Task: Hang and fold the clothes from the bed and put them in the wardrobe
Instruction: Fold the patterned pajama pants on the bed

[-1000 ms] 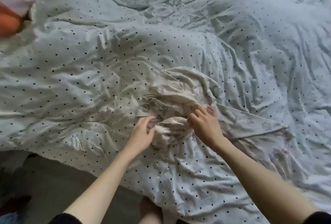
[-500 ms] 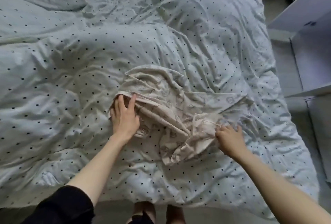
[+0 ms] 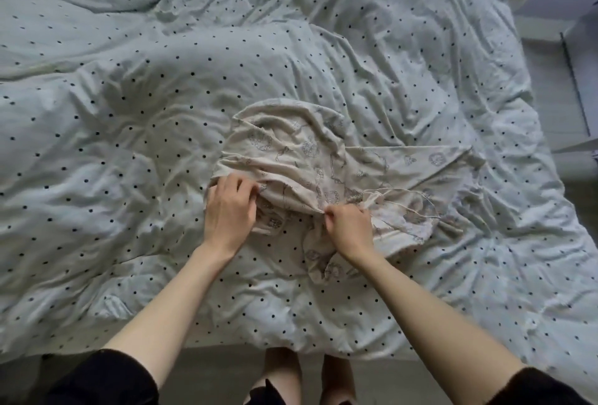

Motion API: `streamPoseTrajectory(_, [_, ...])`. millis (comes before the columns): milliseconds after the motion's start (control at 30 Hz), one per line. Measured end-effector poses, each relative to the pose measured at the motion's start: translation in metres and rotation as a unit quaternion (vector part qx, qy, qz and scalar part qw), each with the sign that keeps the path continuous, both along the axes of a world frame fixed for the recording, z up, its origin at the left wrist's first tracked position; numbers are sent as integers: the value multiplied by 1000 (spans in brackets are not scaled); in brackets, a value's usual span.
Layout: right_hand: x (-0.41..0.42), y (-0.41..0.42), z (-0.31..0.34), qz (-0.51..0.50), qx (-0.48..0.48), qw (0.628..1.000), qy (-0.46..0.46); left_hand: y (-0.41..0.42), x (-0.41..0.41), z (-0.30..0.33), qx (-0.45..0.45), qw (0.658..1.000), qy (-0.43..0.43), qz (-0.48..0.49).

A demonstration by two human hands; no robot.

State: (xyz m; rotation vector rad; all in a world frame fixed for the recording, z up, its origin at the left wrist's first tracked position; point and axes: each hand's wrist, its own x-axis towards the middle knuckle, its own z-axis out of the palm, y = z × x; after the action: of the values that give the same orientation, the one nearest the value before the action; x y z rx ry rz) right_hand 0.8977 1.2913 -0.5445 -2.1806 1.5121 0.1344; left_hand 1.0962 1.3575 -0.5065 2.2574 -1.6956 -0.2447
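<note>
A crumpled cream garment [image 3: 310, 152] with a faint grey print lies on the bed, a little right of the middle. One long flat part of it stretches to the right. My left hand [image 3: 229, 210] grips a bunched fold at the garment's left edge, fingers curled into the cloth. My right hand [image 3: 349, 226] pinches a gathered fold near the garment's near edge, just right of my left hand. Part of the garment hangs in folds below my right hand.
The bed is covered by a rumpled pale duvet [image 3: 129, 113] with small black dots. Its near edge runs above my bare legs [image 3: 281, 369] and the floor. White furniture [image 3: 572, 16] stands at the right, past the bed's side.
My right hand has moved left from the garment's right end to its middle and taken a fold. My left hand went from lying flat on the cloth to gripping it.
</note>
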Motion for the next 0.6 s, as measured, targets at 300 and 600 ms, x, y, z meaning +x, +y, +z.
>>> streamPoseTrajectory(300, [-11, -28, 18, -170, 6, 979, -116, 32, -24, -47, 247, 962, -110, -27])
streamPoseTrajectory(600, [7, 7, 31, -1, 96, 988, -120, 3, -19, -4, 1, 1000, -8, 14])
